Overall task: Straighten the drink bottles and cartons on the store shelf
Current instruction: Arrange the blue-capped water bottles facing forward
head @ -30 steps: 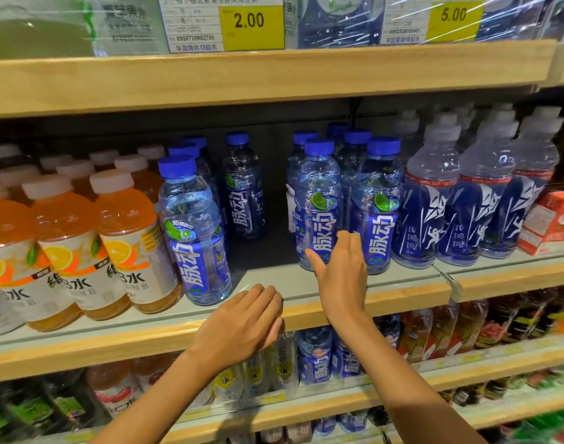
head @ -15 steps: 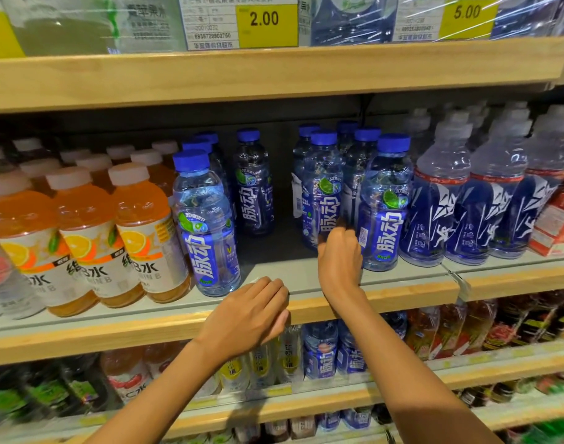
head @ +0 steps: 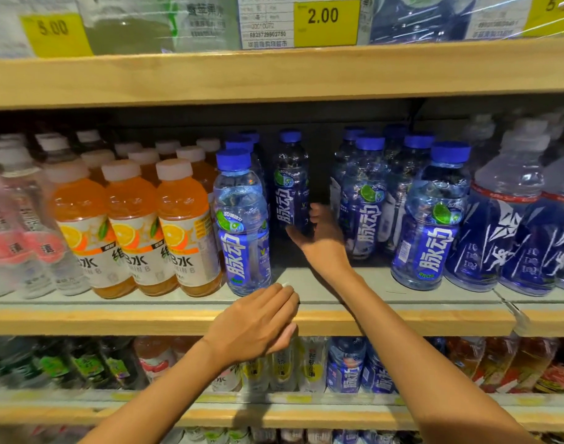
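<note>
The back bottle (head: 290, 184), blue-capped with a dark blue label, stands upright deep on the shelf (head: 402, 322), alone in a gap and well behind the front line of its row. The right hand (head: 320, 233) is at its lower part, thumb on the near side and fingers (head: 315, 209) curling round the right side. It looks to be grasping the bottle, though motion blur softens the contact. Just left and further forward stands the front bottle (head: 242, 225) of the same kind, touching the orange bottles (head: 184, 229) beside it. To the right is a cluster of blue bottles (head: 364, 200), some with labels turned off-centre. The left hand (head: 255, 325) rests on the shelf's front lip, its fingers loosely bent and grasping nothing. The step in hand seems to be drawing the back bottle forward into line, and the hazards come from the tight space. The hold is low on a tall bottle, so a quick pull could rock its top over. The wrist lies close to the cluster on the right, and a sideways swing of the forearm could knock one askew. If the bottle comes forward at an angle, it could bump the front bottle, which stands near the lip and might be pushed off the edge.
</note>
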The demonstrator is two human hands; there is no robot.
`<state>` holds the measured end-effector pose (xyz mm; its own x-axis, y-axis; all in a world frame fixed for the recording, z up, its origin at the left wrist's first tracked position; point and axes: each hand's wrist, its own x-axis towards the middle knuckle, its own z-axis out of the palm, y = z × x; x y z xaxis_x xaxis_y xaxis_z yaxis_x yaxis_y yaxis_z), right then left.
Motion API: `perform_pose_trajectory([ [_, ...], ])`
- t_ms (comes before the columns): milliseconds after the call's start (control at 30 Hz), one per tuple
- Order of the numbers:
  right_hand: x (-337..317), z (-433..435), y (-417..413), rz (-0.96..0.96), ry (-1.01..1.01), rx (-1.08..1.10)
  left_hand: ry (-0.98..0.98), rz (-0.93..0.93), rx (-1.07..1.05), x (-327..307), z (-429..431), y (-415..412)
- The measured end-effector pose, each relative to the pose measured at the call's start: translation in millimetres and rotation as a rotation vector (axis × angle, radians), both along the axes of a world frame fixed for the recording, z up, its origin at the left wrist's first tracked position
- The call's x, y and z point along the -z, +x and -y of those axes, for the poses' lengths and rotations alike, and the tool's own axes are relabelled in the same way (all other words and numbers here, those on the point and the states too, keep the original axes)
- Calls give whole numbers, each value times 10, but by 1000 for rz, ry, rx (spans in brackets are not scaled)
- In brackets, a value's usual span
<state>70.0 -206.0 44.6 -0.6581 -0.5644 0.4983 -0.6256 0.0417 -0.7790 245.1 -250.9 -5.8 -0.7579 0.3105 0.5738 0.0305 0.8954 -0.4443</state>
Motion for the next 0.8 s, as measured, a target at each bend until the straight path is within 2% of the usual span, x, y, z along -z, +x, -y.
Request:
perform_pose_trajectory([
  [100,9,281,-176,70,11,-64,-18,8,-6,14,17,4],
  [300,67,526,-319,166,-134,-209,-52,1,-19,27,28,4],
  [400,69,613,-368,238,-143,-222,-60,-9,-27,42,37,9],
  [567,36,597,-347,255,-199,-172,-82,-9,-45,56,34,14],
  [667,5,493,-266,258,-168,-127,-84,-6,-53,48,28,14],
  [800,-111,235,-43,191,-150,46,-42,26,-68,-18,-16,20],
])
